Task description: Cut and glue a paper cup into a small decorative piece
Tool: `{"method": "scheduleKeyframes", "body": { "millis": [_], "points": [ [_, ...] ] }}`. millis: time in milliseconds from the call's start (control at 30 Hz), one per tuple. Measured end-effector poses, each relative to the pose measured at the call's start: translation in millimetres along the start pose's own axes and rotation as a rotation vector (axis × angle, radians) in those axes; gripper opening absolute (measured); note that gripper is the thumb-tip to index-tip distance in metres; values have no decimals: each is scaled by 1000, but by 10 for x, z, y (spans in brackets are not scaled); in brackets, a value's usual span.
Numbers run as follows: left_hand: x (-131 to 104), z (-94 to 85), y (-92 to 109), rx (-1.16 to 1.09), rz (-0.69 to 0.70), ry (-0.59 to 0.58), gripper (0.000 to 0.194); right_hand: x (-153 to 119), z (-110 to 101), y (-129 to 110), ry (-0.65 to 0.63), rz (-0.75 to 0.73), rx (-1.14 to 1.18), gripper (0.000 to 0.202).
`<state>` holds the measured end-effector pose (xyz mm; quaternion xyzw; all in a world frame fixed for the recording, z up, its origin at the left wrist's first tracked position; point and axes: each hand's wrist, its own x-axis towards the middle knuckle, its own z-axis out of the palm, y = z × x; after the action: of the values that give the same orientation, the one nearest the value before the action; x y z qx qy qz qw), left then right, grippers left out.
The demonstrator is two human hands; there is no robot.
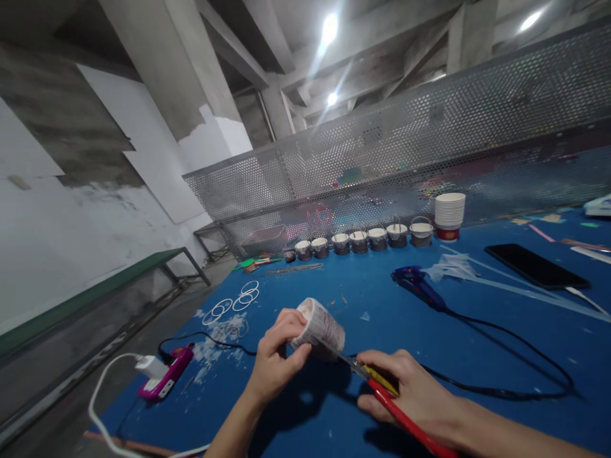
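Note:
A whitish paper cup [329,326] is tilted on its side above the blue table, its rim toward the left. My left hand [282,346] grips it at the rim, with the thumb below and the fingers over the top. In my right hand [405,388] is a pair of scissors [382,389] with red and yellow handles. Their metal blades point up and left and lie against the cup's lower side; whether they touch it cannot be made out.
Behind stand a row of small dark buckets [377,239] and a cup stack [449,217]. A blue glue gun [420,286] with a black cord and a phone [537,266] lie right. White rings [245,298] and a purple power strip [167,375] are left, near the blue table's [515,432] edge.

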<state>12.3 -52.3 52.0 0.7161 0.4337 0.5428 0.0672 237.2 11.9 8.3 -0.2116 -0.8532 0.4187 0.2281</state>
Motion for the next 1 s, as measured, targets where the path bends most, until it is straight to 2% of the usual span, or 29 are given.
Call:
{"method": "scheduleKeyframes", "body": {
  "millis": [333,567,767,1000],
  "points": [
    [-22,-71,-28,-67,-60,-106,32,-23,-45,24,-25,10,16,21],
    [4,-69,3,-70,-88,-112,24,-15,-116,37,-51,-21,30,24],
    [54,-68,64,-53,-52,-183,27,-29,-148,81,-84,-9,22,27],
    [67,-97,66,-84,-98,-267,29,-31,-272,26,-138,12,10,25]
  ]
}}
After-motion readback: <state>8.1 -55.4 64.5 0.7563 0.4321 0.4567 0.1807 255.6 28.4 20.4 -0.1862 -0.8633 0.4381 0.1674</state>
